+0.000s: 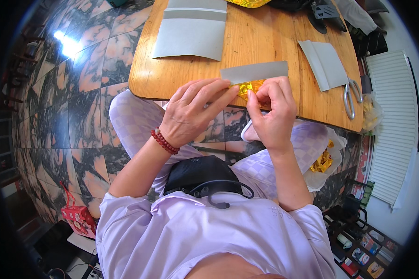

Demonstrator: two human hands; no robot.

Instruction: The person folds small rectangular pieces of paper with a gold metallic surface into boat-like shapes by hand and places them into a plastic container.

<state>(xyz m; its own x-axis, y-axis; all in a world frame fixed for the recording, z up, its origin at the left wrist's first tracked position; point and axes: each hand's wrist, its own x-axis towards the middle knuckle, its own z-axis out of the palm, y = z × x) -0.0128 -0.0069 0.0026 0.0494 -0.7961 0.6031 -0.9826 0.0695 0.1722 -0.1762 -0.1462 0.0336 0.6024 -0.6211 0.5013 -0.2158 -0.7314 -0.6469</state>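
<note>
A sheet of shiny gold foil paper (246,89) with a grey back lies at the near edge of the wooden table. Its grey part shows as a long strip (255,70) beyond my fingers. My left hand (197,106), with a red bead bracelet at the wrist, holds the sheet's left side between thumb and fingertips. At the right side, my right hand (274,108) pinches the gold part between thumb and curled fingers. The lower edge of the foil is partly hidden behind both hands.
On the wooden table (265,38) lie larger grey sheets (192,36), a creased grey piece (324,64) and scissors (351,97). A plastic bag with folded gold pieces (323,160) is beside my right leg. A white radiator (387,122) lines the right wall.
</note>
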